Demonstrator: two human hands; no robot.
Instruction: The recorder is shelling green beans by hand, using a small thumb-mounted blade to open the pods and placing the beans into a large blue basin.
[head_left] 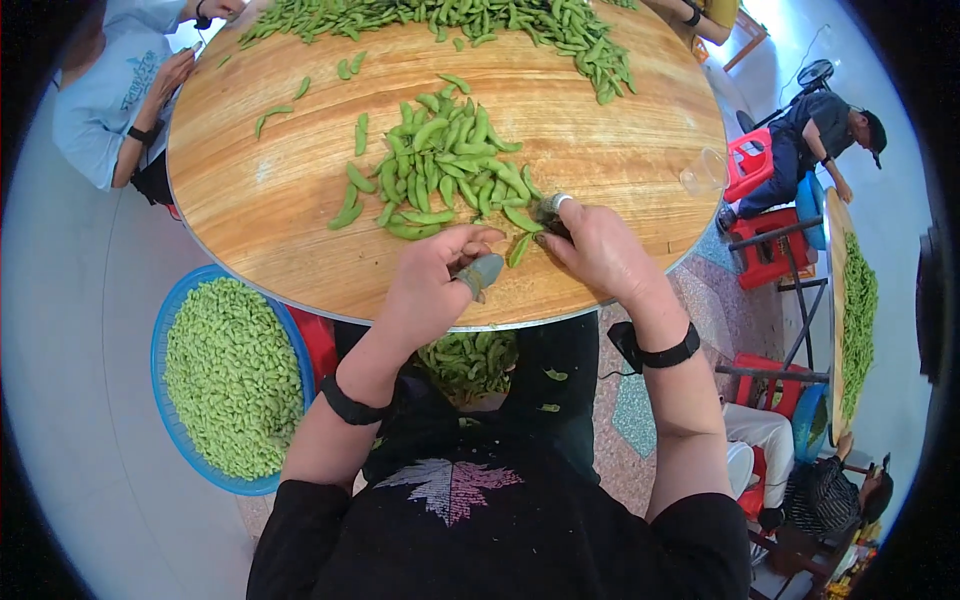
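My right hand (608,250) pinches a green soybean pod (519,250) near the table's front edge; a dark cover with a silvery band sits on one of its digits. Close by on the left is my left hand (430,285), its fingers curled inward. A grey-green thumb guard (482,274) covers its thumb. Whatever those curled fingers hold, if anything, is hidden. Just beyond both hands lies a loose heap of soybean pods (440,160) on the round wooden table (300,215).
A blue basket (160,385) full of shelled beans stands on the floor at left. More pods (470,15) cover the table's far side. A clear plastic cup (704,172) is near the right rim. Pod husks (468,360) lie below the table. Other people sit around.
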